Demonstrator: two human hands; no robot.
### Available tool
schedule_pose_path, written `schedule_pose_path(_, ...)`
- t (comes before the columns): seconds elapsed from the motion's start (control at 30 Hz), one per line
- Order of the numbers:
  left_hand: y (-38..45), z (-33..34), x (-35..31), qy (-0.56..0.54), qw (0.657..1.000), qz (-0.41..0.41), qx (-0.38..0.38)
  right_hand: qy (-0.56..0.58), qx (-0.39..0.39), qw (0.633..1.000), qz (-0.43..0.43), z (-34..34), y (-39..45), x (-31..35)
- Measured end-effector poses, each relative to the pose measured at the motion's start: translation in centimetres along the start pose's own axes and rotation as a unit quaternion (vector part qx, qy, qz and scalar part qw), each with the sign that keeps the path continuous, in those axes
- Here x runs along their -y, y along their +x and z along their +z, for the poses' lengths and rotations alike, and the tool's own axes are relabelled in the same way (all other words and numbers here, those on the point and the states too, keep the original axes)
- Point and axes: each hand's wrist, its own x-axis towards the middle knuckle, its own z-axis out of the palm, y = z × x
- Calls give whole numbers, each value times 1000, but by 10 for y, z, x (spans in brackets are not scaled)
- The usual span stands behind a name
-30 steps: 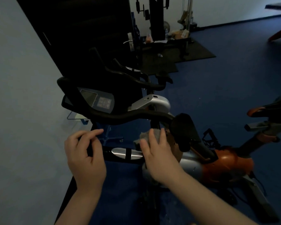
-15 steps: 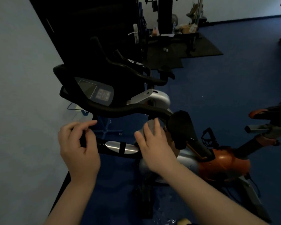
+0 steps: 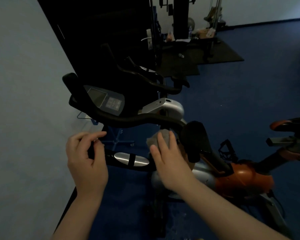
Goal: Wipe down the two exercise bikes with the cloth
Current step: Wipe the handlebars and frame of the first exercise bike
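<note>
Dim gym, blue carpeted floor [image 3: 241, 101], pale wall | near exercise bike [image 3: 241, 181]: glossy orange-and-silver shell, curved matte-black handlebar [image 3: 137, 119] | left hand [image 3: 87, 163] fingers curled round black grip | right hand [image 3: 171, 163] fingers straight, pressing crumpled grey cloth [image 3: 156, 137] under the handlebar | second bike [image 3: 145, 78] behind.

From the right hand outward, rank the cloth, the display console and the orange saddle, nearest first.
From the right hand:
1. Cloth, under its fingers.
2. Display console, up and left.
3. Orange saddle, far right edge.
</note>
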Motion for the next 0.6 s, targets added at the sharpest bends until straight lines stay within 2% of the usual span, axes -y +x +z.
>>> schedule_pose_path(0.1,1,0,0,-2,1000,1,1,10,-6,1000,6,-4,11,3)
schedule_pose_path(0.23,1,0,-2,6,1000,-9,2,43,-53,998,-5,-9,17,9)
schedule_pose_path(0.6,1,-1,-1,-3,1000,10,1,-21,-34,999,-32,2,-19,1)
